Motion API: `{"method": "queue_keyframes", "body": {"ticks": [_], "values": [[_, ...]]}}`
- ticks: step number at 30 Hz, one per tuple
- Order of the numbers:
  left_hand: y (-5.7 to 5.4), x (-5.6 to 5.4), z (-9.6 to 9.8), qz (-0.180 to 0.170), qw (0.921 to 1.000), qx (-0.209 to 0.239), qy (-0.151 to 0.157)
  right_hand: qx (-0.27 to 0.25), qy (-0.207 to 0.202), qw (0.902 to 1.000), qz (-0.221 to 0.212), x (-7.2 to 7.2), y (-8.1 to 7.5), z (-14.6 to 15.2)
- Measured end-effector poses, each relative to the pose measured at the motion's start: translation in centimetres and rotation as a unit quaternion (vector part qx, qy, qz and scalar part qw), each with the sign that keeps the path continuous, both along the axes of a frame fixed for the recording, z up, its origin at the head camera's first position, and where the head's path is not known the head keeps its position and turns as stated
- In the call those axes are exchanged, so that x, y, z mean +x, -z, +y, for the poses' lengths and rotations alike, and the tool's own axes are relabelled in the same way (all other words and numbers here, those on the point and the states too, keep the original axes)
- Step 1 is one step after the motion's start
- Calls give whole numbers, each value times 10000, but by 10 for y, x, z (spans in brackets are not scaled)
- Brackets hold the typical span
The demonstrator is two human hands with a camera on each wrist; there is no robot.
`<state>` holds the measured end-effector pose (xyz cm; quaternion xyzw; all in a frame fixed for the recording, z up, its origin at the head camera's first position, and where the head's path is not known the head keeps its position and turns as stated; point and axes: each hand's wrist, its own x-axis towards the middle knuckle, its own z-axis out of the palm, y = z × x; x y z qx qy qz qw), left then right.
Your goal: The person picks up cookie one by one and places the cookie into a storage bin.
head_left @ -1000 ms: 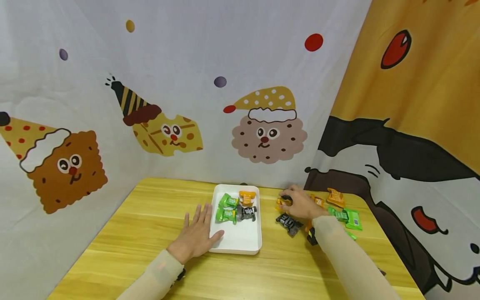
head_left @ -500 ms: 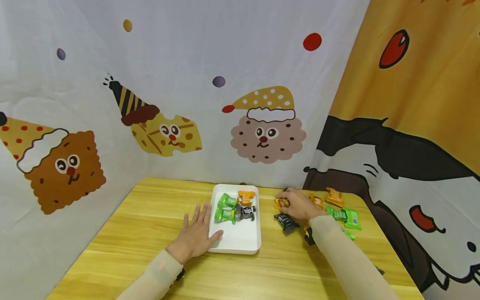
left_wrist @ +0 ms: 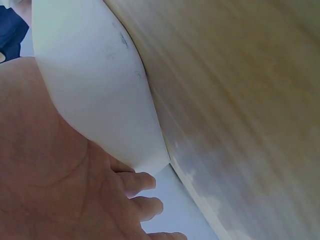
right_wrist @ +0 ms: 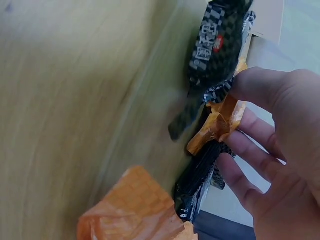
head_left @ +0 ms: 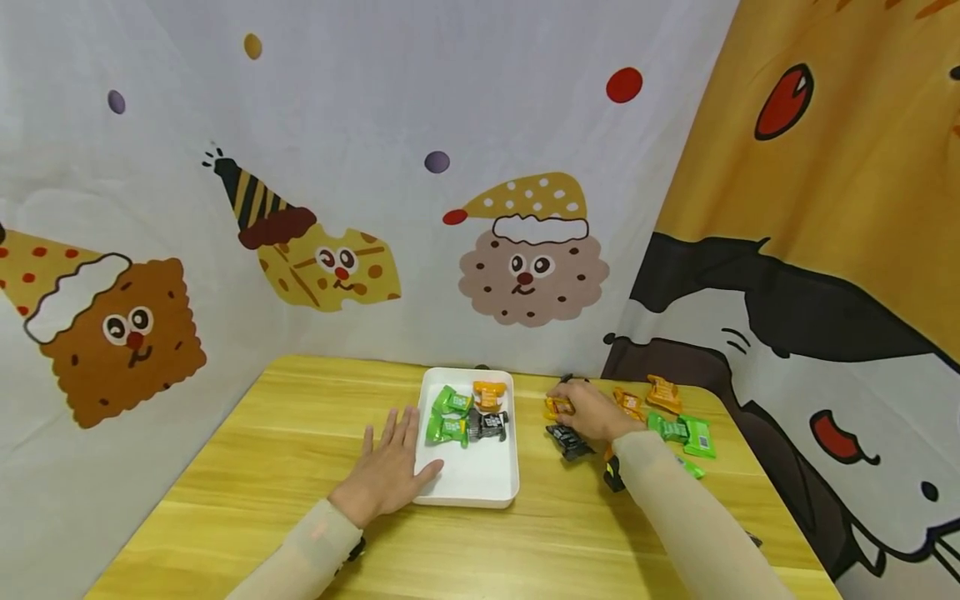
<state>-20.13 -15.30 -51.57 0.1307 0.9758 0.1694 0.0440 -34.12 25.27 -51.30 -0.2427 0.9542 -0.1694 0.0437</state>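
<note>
My left hand [head_left: 382,482] lies with fingers spread at the left edge of the white tray [head_left: 476,487]; in the left wrist view its palm [left_wrist: 50,150] is against the tray's outer wall [left_wrist: 105,80]. In the tray are green packets [head_left: 448,431], an orange packet [head_left: 489,396] and a black packet [head_left: 491,425]. To the tray's right, my right hand [head_left: 592,411] pinches a small orange-wrapped snack packet [right_wrist: 222,120] between thumb and fingers, low over the table. Black packets [right_wrist: 215,47] with a checkered print lie close on both sides of it.
Right of my right hand lie more orange packets [head_left: 664,394] and green packets [head_left: 699,437]. A black packet [head_left: 568,442] lies just in front of that hand. A cartoon-printed cloth [head_left: 360,333] hangs behind the wooden table [head_left: 247,500].
My right hand has shifted slightly left and nearer, its fingers settling on the orange packet; a black packet now shows behind them. My left hand stays at the tray.
</note>
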Motion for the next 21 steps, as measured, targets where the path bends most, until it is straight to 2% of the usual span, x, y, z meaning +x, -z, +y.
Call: {"method": "queue_keyframes", "body": {"ticks": [11,21], "values": [[1,-3,1,21,10000,-17,-3,-88,130,9998,112,0,0,-3],[0,-1,0,-34,10000,-46,-17,-241,29,9990,373,0,5,-7]]}}
